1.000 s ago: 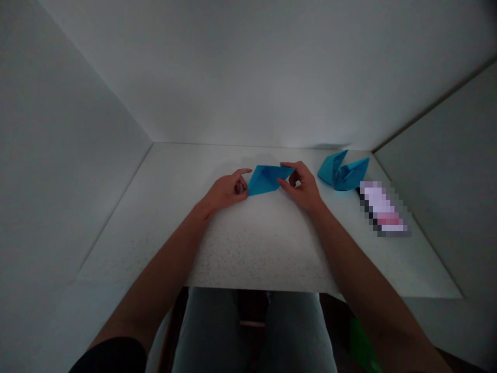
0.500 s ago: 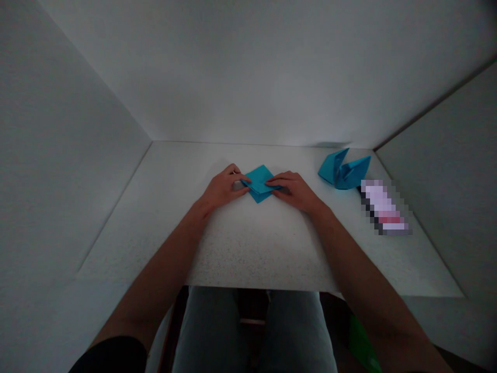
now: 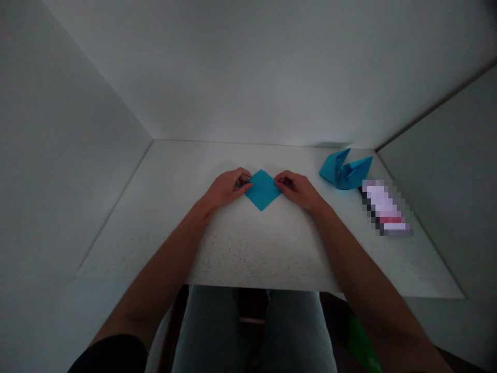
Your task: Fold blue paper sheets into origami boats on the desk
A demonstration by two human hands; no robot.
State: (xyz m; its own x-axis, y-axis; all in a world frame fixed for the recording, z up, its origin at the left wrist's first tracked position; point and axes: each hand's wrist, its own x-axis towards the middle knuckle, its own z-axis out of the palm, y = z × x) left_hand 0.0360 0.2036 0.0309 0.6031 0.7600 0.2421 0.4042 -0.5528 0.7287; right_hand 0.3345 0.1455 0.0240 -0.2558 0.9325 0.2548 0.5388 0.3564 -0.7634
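A small blue folded paper (image 3: pixel 263 189) lies flat on the white table (image 3: pixel 248 248) as a diamond shape. My left hand (image 3: pixel 227 189) pinches its left corner with curled fingers. My right hand (image 3: pixel 297 189) pinches its right corner the same way. Both hands rest on the table on either side of the paper.
A finished blue folded paper figure (image 3: pixel 345 170) stands at the back right. Beside it lies a blurred-out flat object (image 3: pixel 386 208). White walls close the table on the left, back and right. My legs show below the table's front edge.
The blue paper was held up as an open pocket shape. It has been collapsed and pressed flat into a diamond, with my hands moving to its side corners.
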